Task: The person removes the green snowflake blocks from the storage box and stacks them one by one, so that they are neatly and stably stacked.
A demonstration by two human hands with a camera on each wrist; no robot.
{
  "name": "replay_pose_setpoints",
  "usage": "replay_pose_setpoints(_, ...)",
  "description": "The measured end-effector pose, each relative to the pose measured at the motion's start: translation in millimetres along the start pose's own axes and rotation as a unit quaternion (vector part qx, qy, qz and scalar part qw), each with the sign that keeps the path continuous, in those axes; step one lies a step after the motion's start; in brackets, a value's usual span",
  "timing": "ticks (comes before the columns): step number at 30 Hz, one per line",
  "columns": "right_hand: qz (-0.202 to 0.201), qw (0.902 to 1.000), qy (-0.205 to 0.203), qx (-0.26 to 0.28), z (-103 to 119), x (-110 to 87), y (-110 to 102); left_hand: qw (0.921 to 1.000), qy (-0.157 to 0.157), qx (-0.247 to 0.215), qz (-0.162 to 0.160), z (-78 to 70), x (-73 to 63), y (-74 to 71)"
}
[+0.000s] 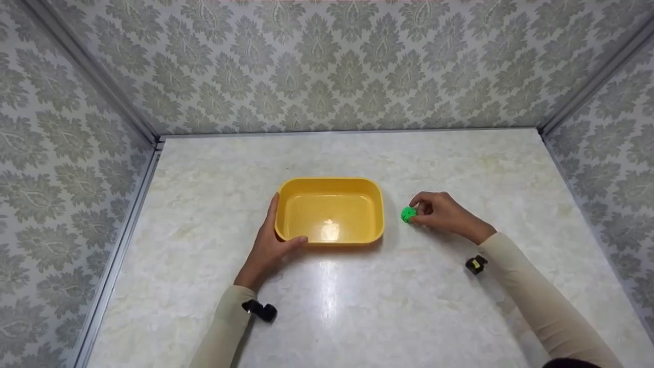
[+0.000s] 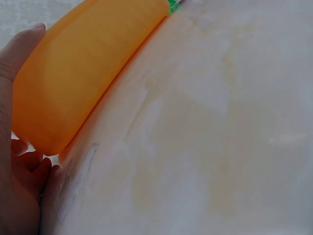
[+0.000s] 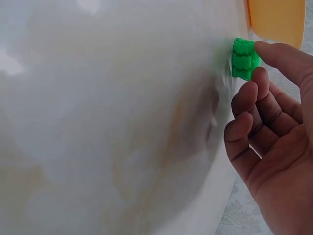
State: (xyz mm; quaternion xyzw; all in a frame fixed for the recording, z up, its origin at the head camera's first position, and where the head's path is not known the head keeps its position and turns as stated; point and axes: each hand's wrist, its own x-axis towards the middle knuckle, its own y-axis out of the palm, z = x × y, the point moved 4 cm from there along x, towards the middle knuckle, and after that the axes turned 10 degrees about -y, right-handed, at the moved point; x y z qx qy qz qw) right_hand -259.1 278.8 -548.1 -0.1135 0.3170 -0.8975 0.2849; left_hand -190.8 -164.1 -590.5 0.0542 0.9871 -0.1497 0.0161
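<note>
A yellow rectangular plastic basin [image 1: 329, 217] with rounded corners stands on the table, and nothing lies inside it. My left hand [image 1: 268, 243] grips its near left corner, thumb along the front side and fingers along the left side. The left wrist view shows the thumb against the basin's outer wall [image 2: 83, 73], with curled fingers low by its base. To the right of the basin, my right hand [image 1: 442, 213] pinches a small green gear-shaped plastic piece [image 1: 407, 214] between thumb and fingertips. Notches run around the piece's edge [image 3: 243, 59] in the right wrist view; the other fingers are loosely curled.
The pale marbled table [image 1: 378, 306] is bordered by patterned wall panels [image 1: 317, 66] at the back and both sides. Small black devices sit at the left wrist [image 1: 259, 310] and at the right wrist [image 1: 476, 264].
</note>
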Motion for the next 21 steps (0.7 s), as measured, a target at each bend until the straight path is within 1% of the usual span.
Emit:
replay_pose_setpoints(3, -0.005, 1.0000, -0.006, 0.001, 1.3, -2.1, -2.6, 1.0000, 0.000, -0.002, 0.002, -0.2, 0.7, 0.0)
replay_pose_setpoints(7, -0.028, 0.9993, -0.021, -0.009, 3.1, -6.8, -8.1, 1.0000, 0.003, 0.005, 0.007, -1.4, 1.5, -1.1)
replay_pose_setpoints(10, -0.071, 0.9960, -0.038, -0.038, 3.9, -12.5, -14.4, 0.9998, 0.011, 0.013, 0.009, -4.0, 1.9, -4.1)
replay_pose_setpoints(12, -0.108, 0.9910, -0.049, -0.062, 4.3, -18.6, -19.6, 0.9997, 0.021, 0.011, 0.010, -6.4, 1.8, -7.3)
replay_pose_setpoints(14, -0.143, 0.9841, -0.060, -0.086, 5.3, -26.6, -25.1, 0.9993, 0.033, 0.017, 0.003, -9.5, 0.7, -12.0)
replay_pose_setpoints(17, -0.171, 0.9753, -0.073, -0.119, 6.9, -40.3, -31.3, 0.9980, 0.040, 0.047, -0.014, -13.4, -2.0, -21.3)
replay_pose_setpoints(19, -0.179, 0.9703, -0.078, -0.143, 7.6, -49.5, -33.9, 0.9953, 0.033, 0.087, -0.029, -15.2, -4.7, -28.6)
replay_pose_setpoints(21, -0.180, 0.9660, -0.084, -0.166, 8.8, -57.4, -35.3, 0.9912, 0.019, 0.126, -0.036, -16.3, -7.5, -35.6)
